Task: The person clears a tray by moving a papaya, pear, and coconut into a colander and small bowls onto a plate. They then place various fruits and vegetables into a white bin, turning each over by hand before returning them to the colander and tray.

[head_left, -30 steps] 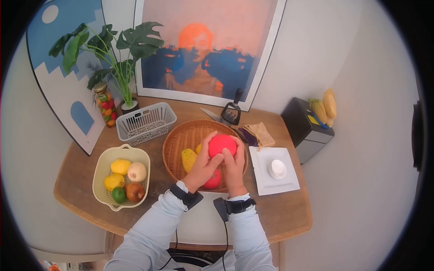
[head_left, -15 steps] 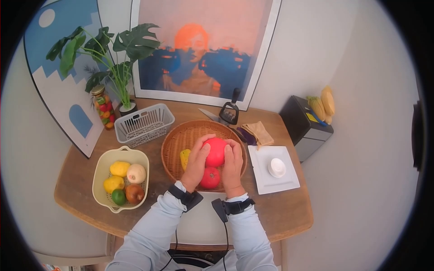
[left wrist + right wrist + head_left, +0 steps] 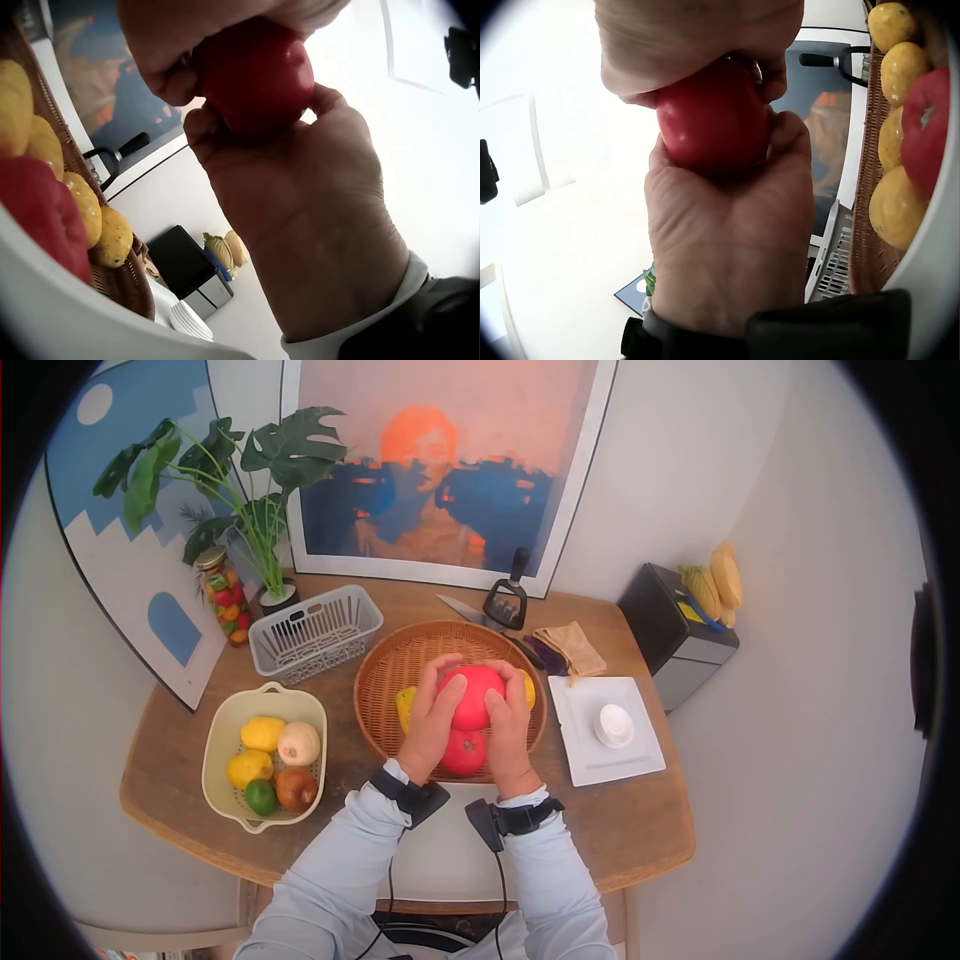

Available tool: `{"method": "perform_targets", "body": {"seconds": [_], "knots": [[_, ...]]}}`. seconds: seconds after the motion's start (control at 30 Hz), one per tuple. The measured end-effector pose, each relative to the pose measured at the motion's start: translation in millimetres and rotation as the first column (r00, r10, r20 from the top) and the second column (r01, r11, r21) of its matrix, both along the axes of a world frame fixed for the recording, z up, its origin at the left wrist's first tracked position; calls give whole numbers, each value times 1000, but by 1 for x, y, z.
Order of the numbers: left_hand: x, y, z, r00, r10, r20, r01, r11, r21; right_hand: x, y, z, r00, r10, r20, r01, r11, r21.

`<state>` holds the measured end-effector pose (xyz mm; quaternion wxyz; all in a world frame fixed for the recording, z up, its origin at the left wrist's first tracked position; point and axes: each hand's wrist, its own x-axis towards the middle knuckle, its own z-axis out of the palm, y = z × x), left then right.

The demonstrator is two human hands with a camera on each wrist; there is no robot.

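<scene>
Between both hands is a smooth red tomato [image 3: 474, 698], held up over the round wicker basket [image 3: 380, 660]. My left hand [image 3: 430, 715] grips its left side, the thumb lying across the front. On the other side my right hand [image 3: 510, 725] curls round it, thumb at the front too. In the right wrist view, fingers of both hands wrap the tomato [image 3: 716, 120] from opposite sides. A second red tomato [image 3: 463, 753], stem end showing, lies in the basket below the hands. Several speckled yellow fruits [image 3: 112, 236] lie beside it, partly hidden by the hands in the head view.
A cream colander [image 3: 215, 760] with lemons, a lime and onion-like bulbs stands left. Behind it are a grey basket [image 3: 315, 630], a jar [image 3: 225, 600] and a plant [image 3: 262, 540]. Right are a peeler-like tool [image 3: 505, 605], cloth [image 3: 570, 650] and white plate [image 3: 635, 755] with small bowls [image 3: 613, 726].
Both hands have come slightly down and to the left with the tomato, turning it between them. The thumbs, together in front at first, are now spread apart on it.
</scene>
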<state>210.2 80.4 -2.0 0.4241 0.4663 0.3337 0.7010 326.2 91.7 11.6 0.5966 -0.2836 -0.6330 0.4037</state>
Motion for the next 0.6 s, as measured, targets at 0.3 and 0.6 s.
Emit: {"method": "perform_targets", "body": {"seconds": [0.3,0.6], "knots": [[-7,2,-7,983,-105,150,128,981,-149,-1,-1,-1,997,-18,81,7,991,134],[-5,-3,6,965,-82,247,128,976,-175,-4,1,-1,981,-63,181,21,975,221]]}}
